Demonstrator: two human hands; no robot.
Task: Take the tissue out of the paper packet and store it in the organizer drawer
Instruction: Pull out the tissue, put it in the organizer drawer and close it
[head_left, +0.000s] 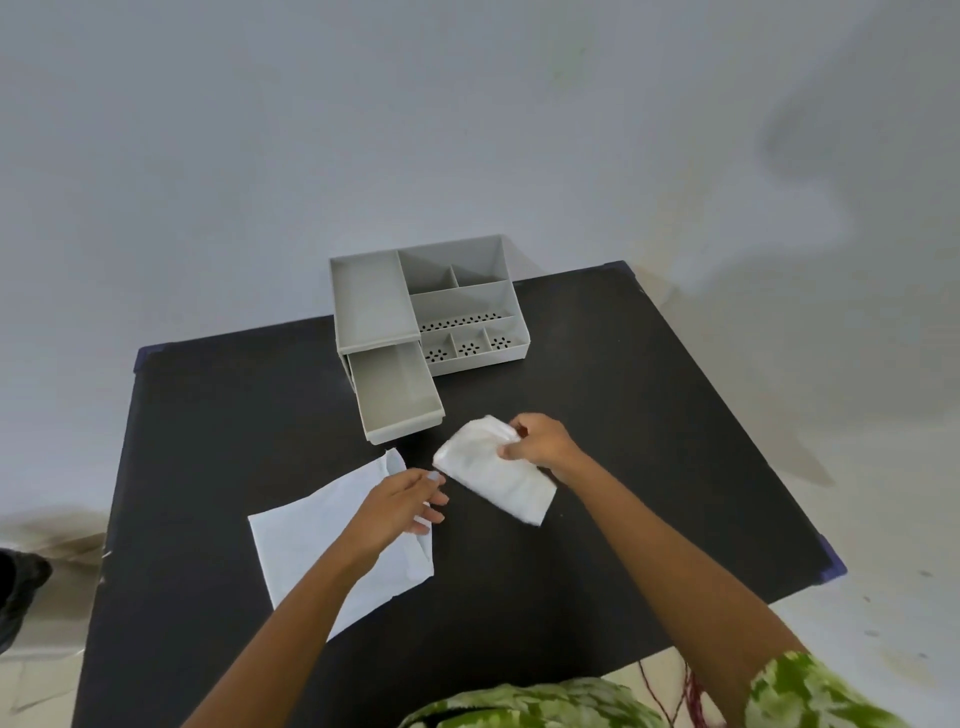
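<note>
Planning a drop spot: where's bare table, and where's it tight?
Free: table right of the organizer, and the strip left of the drawer. Crowded: in front of the drawer, between packet, tissue and both hands.

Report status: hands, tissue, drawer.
Right hand grips tissue, out of packet. Left hand open over packet. Drawer open, path clear.

Near right corner of the paper packet (311, 551) hidden under left hand (400, 506), table (649, 415) near edge cut off, dark object (21, 587) at left edge unclear
</note>
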